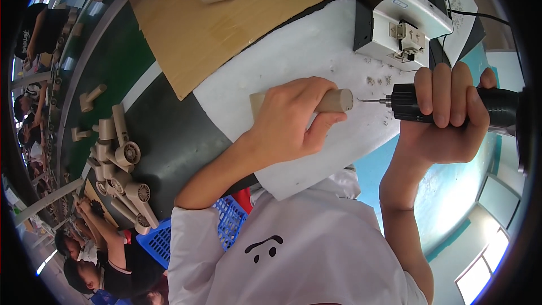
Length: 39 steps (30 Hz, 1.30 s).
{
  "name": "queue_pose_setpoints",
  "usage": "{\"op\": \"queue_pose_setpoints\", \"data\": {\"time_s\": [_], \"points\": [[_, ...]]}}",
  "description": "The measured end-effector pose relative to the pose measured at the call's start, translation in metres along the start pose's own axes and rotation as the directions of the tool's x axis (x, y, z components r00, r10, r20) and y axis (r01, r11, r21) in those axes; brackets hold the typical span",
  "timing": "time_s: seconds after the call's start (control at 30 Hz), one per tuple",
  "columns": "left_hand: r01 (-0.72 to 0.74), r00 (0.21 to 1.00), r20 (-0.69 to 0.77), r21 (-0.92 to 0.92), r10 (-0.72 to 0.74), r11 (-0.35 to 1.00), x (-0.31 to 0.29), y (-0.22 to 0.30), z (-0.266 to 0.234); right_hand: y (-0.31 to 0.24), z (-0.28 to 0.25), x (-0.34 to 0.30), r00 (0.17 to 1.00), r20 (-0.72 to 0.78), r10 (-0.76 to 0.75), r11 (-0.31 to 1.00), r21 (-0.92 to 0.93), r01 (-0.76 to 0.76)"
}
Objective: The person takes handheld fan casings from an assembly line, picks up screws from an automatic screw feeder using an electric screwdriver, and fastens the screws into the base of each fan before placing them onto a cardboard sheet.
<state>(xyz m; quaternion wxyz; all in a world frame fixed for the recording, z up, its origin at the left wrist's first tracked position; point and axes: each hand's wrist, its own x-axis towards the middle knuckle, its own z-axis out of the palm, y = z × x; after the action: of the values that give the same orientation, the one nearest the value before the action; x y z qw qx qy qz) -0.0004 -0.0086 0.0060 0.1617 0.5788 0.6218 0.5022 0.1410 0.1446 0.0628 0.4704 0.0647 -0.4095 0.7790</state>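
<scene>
At the frame's centre the left hand [293, 118] is clamping a beige handle [333, 101] flat on the white pad [271, 62], steadying it so its round end faces the tool. At right the right hand [449, 107] is wrapping a black driver [451, 104], its bit [372, 100] lying level and meeting that end (hence the horizontal grip). Farther up, a white machine [395, 17] is sitting; at far left, beige housings [121, 158] are piling beside the belt.
</scene>
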Motion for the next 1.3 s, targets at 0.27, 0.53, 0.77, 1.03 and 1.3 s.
{"op": "queue_pose_setpoints", "data": {"time_s": [0.27,0.53,0.77,1.03,1.3], "points": [[0.015,1.0,-0.019,-0.006,-0.015,1.0,-0.002,0.003,0.0,0.015,-0.001,-0.003,0.998,0.06,0.004,1.0,-0.022,-0.003],[0.11,0.99,0.078,0.044,-0.114,0.993,0.0,0.01,-0.012,0.015,0.001,-0.007,0.994,0.112,0.003,1.0,-0.006,-0.002],[0.722,0.652,-0.643,0.689,-0.402,0.068,-0.024,-0.124,-0.202,-0.029,-0.054,0.016,0.991,-0.098,-0.091,0.969,-0.239,0.065],[0.312,0.946,-0.316,0.831,-0.07,0.461,0.139,-0.13,-0.156,-0.008,-0.045,0.048,0.95,-0.148,-0.276,0.814,-0.561,0.15],[0.26,0.962,-0.161,0.788,-0.221,0.557,0.175,-0.161,-0.152,-0.001,-0.023,0.046,0.947,-0.156,-0.281,0.74,-0.664,0.11]]}}
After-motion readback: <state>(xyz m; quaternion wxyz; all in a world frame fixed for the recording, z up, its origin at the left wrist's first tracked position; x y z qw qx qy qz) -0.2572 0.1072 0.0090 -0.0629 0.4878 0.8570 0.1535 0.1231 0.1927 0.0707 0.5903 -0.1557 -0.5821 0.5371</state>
